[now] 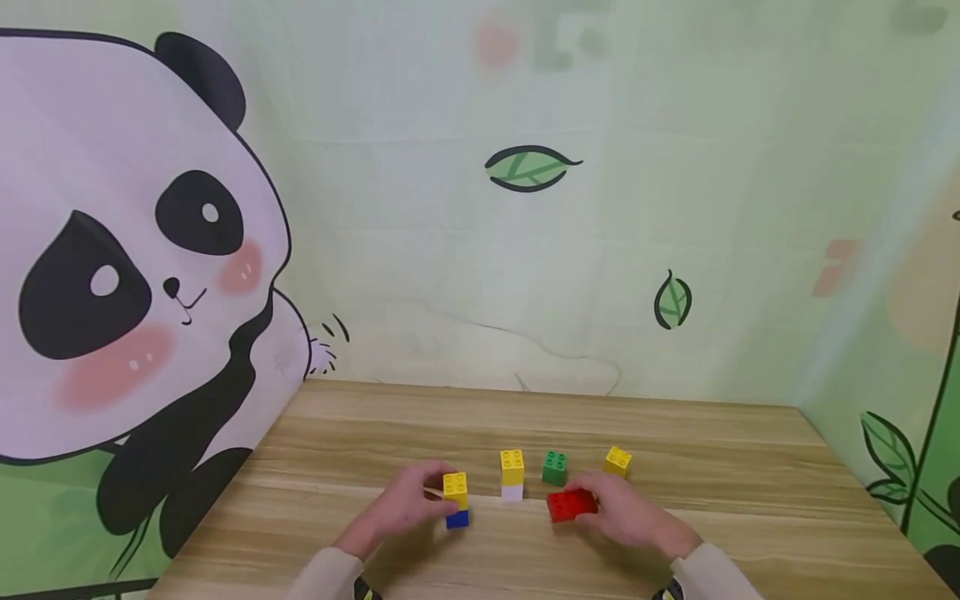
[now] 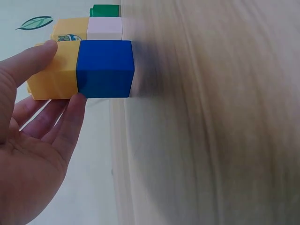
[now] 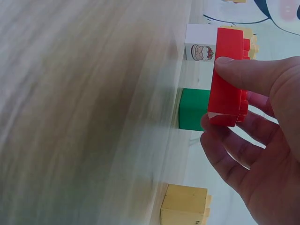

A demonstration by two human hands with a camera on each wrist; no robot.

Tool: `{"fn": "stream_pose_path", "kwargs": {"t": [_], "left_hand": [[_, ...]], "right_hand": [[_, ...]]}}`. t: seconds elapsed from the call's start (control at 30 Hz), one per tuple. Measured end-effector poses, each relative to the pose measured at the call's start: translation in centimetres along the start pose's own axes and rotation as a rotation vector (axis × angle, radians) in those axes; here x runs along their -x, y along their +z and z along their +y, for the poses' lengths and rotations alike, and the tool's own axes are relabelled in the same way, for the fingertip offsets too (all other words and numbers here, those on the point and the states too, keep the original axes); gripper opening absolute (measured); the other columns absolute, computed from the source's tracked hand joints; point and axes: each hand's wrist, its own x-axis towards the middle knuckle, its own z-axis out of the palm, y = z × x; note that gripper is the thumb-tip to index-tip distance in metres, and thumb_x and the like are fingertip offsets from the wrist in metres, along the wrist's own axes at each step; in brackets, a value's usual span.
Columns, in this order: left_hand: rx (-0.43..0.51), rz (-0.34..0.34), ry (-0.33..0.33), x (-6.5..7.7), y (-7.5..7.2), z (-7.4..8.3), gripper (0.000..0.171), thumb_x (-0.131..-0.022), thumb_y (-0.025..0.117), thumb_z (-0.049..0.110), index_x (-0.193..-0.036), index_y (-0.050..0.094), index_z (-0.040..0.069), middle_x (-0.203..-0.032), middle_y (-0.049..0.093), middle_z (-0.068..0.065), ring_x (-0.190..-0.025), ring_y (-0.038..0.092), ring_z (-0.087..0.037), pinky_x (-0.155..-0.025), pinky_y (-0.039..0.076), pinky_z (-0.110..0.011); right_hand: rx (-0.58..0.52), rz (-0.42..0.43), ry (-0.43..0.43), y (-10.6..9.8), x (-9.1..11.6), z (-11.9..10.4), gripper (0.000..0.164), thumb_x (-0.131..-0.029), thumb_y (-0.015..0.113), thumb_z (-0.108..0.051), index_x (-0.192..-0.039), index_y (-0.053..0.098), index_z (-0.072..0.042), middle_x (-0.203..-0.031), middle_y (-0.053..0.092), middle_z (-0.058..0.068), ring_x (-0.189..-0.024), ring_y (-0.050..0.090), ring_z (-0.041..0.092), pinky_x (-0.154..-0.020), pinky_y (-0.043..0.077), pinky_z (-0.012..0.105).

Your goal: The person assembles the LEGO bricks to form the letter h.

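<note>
My left hand [image 1: 405, 504] pinches a two-brick stack, a yellow brick [image 1: 455, 489] on top of a blue brick [image 1: 457, 519]. In the left wrist view the thumb presses one side of the yellow brick [image 2: 61, 70] and the fingertips reach the opposite side. On the right, a long red brick [image 1: 570, 505] is pinched between the thumb and fingers of my right hand [image 1: 626, 510]. The right wrist view has this red brick [image 3: 228, 77] with its studs turned toward the palm, overlapping a green brick [image 3: 193, 109] behind it.
Between the hands stands another stack, a yellow brick [image 1: 512, 467] on a white brick [image 1: 512, 492]. Right of it sits the green brick [image 1: 555, 468], then a lone yellow brick [image 1: 618, 461] beyond the right hand. A panda-printed backdrop [image 1: 420, 250] rises behind the wooden table [image 1: 375, 417].
</note>
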Motion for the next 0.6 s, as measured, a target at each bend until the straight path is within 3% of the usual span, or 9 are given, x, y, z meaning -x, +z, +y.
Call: {"fn": "stream_pose_path", "kwargs": {"t": [0.27,0.6], "left_hand": [[0.062,-0.006,0.026,0.1,0.5,0.4,0.039,-0.078,0.074,0.000,-0.115,0.059,-0.002,-0.103,0.063,-0.008,-0.095,0.062,-0.026,-0.079,0.053,-0.032],[0.053,-0.029,0.004,0.0,1.1,0.6,0.038,-0.080,0.075,0.006,-0.115,0.060,0.002,-0.103,0.064,-0.004,-0.096,0.061,-0.023,-0.081,0.052,-0.032]], "right_hand": [[-0.008,-0.007,0.016,-0.4,0.0,-0.8,0.030,-0.084,0.072,-0.015,-0.112,0.063,-0.019,-0.105,0.060,-0.011,-0.089,0.053,0.010,-0.080,0.050,0.030],[-0.006,-0.006,0.035,-0.5,-0.1,-1.5,0.033,-0.086,0.071,-0.019,-0.117,0.061,-0.018,-0.110,0.059,-0.009,-0.092,0.052,0.011,-0.082,0.050,0.033]]}}
